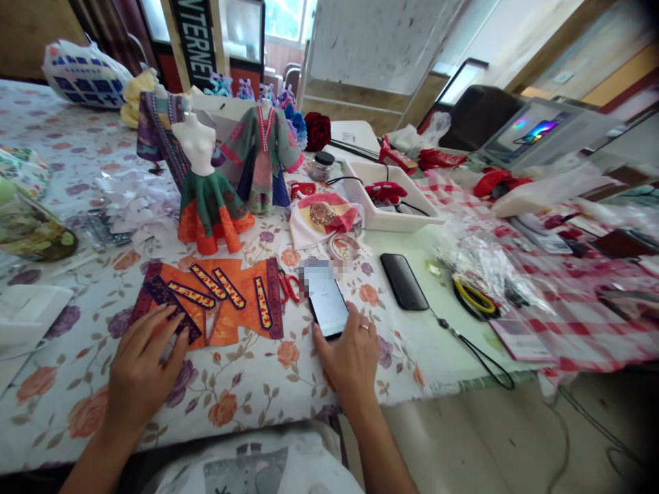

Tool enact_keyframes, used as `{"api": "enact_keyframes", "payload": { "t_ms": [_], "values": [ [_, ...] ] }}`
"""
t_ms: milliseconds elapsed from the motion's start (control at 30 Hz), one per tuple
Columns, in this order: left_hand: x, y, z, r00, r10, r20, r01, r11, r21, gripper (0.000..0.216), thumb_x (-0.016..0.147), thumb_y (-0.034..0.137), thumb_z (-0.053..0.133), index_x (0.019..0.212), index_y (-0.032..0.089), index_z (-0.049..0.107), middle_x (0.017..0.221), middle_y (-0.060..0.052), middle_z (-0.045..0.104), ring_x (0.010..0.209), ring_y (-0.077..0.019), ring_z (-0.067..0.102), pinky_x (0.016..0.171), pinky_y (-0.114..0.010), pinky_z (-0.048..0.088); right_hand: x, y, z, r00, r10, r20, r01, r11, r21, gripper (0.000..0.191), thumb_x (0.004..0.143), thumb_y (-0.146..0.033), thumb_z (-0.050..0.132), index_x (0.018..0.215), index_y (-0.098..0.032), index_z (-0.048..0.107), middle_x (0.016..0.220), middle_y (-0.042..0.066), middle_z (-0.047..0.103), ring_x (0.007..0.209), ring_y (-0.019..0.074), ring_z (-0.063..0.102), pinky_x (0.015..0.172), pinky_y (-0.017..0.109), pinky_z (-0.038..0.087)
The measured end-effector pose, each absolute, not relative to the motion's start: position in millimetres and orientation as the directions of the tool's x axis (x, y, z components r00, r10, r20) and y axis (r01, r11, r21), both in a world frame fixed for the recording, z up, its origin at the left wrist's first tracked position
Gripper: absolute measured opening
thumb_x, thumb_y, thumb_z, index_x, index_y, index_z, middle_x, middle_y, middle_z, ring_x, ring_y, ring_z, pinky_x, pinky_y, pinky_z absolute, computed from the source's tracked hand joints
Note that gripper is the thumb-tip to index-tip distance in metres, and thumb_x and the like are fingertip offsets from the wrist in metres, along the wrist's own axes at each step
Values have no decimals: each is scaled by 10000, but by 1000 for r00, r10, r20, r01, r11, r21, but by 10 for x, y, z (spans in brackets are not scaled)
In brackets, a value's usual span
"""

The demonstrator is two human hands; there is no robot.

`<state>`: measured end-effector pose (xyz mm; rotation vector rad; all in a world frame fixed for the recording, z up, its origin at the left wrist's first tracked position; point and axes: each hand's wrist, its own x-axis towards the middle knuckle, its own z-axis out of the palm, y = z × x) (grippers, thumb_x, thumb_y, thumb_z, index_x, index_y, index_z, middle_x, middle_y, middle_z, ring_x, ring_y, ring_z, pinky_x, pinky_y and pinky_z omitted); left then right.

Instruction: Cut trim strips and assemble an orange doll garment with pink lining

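Observation:
My left hand [147,360] lies with its fingers spread, the fingertips touching a dark purple patterned strip [157,289] on an orange garment piece [220,331]. Several yellow floral strips with purple borders [191,295] lie across that fabric. A smartphone [329,307] with a lit, partly blurred screen lies on the tablecloth, and my right hand [351,351] grips its lower end, thumb on one side and fingers on the other. Between the fabric and the phone are red-handled scissors [289,287], partly hidden. Behind the fabric stands a white mannequin [198,147] in a green and orange skirt [213,206].
A second mannequin wears a green and pink robe [265,151]. A white tray [394,218] holds red items and cables. Right of my phone lies a black phone [404,281] with a strap [481,357]. Plastic bags [494,267] cover the checked cloth. A jar [322,167] stands behind.

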<state>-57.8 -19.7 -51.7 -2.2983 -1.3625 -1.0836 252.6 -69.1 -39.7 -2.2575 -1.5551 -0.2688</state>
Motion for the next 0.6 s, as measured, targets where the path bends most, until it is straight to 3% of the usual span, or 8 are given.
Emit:
{"api": "enact_keyframes", "payload": {
  "t_ms": [200, 400, 600],
  "values": [
    [-567, -187, -489, 305, 645, 701, 845, -523, 114, 309, 768, 147, 664, 1074, 146, 618, 1125, -162, 649, 1068, -294, 616, 951, -474, 502, 2517, -765, -388, 349, 872, 343, 934, -295, -200, 673, 784, -548, 587, 1259, -93, 446, 1082, 195, 608, 983, 352, 523, 807, 470, 412],
    [-568, -175, -370, 320, 623, 714, 859, -509, 59, 315, 736, 153, 701, 1039, 102, 629, 1096, -175, 663, 1046, -304, 625, 949, -467, 501, 2629, -848, -421, 277, 893, 354, 941, -179, -286, 703, 780, -554, 602, 1281, -95, 424, 1114, 191, 597, 1022, 338, 529, 868, 491, 420],
    [-681, -184, -364, 260, 668, 698, 889, -448, 98, 350, 750, 193, 688, 1094, 172, 625, 1138, -138, 657, 1082, -303, 614, 971, -487, 482, 2658, -856, -452, 281, 871, 403, 937, -157, -313, 692, 791, -582, 589, 1268, -106, 434, 1084, 189, 611, 998, 333, 534, 871, 500, 423]
  ]
}}
